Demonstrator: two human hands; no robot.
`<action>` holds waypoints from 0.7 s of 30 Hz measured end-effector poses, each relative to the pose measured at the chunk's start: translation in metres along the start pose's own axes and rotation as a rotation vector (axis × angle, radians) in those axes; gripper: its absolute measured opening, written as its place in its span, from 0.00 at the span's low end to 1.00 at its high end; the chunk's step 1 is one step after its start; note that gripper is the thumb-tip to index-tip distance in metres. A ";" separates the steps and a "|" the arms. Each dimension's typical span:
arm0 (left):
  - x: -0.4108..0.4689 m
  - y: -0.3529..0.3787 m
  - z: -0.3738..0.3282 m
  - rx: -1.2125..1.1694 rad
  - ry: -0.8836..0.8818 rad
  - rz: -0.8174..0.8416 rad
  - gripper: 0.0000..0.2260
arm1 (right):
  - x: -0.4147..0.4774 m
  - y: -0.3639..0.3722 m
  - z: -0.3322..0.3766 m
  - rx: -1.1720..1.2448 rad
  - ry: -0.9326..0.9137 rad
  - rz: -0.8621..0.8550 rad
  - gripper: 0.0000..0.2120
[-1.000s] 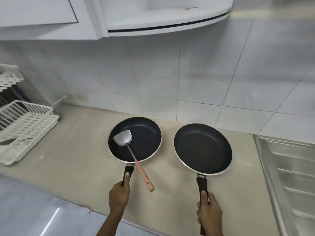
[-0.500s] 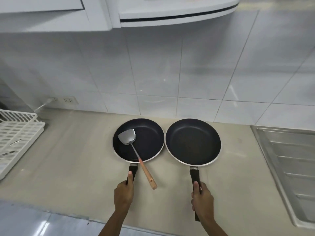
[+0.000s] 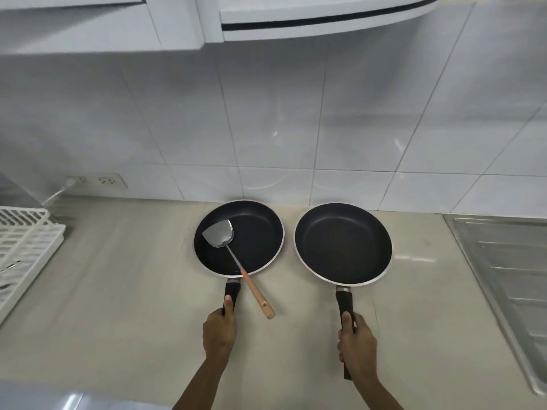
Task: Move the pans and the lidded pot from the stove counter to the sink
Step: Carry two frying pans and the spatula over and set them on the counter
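**Two pans gripped by their handles at the back of the counter**

The left pan [image 3: 239, 238] and right pan [image 3: 343, 244] sit side by side near the counter's [image 3: 118, 291] back edge, close to the tiled wall [image 3: 266, 113], with a narrow gap between their rims. Both are round and shallow, with dark non-stick insides, thin pale metal rims and black handles pointing toward the front edge. The left hand [image 3: 219, 332] is wrapped around the left pan's handle, thumb laid along its top; the right hand [image 3: 356, 344] is wrapped around the right pan's handle the same way, the handle's end showing below the fist.

A spatula [image 3: 233, 255] lies in the left pan, its shiny metal blade flat on the dark surface, its thin shaft crossing the near rim and its wooden grip jutting out over the counter just right of the pan's handle.

The counter is smooth, matte beige. Bare surface runs from the right pan to the sink's [image 3: 509, 276] ribbed steel drainboard at the right edge, and more lies open toward the front. A white slatted plastic rack [image 3: 26, 241] stands at the left edge, well apart from the pans.
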State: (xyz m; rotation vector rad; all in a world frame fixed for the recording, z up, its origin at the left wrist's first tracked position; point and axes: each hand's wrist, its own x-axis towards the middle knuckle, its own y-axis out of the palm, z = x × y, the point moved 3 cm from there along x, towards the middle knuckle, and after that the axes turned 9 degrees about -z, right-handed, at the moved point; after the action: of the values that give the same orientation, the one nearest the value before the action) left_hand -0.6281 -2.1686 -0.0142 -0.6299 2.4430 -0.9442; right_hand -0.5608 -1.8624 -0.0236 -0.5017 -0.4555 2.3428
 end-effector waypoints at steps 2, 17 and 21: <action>0.003 0.002 0.000 0.009 -0.008 -0.010 0.30 | 0.000 0.005 0.000 0.008 0.003 0.002 0.10; 0.049 -0.003 0.000 -0.018 -0.006 0.007 0.32 | 0.006 0.041 0.013 0.000 -0.004 0.036 0.10; 0.059 -0.009 0.005 -0.014 -0.002 0.019 0.31 | 0.007 0.051 0.016 -0.018 0.005 0.049 0.11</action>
State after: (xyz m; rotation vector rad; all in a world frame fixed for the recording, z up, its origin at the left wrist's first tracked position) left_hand -0.6699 -2.2101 -0.0249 -0.6116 2.4513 -0.9200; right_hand -0.6012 -1.8963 -0.0339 -0.5326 -0.4666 2.3855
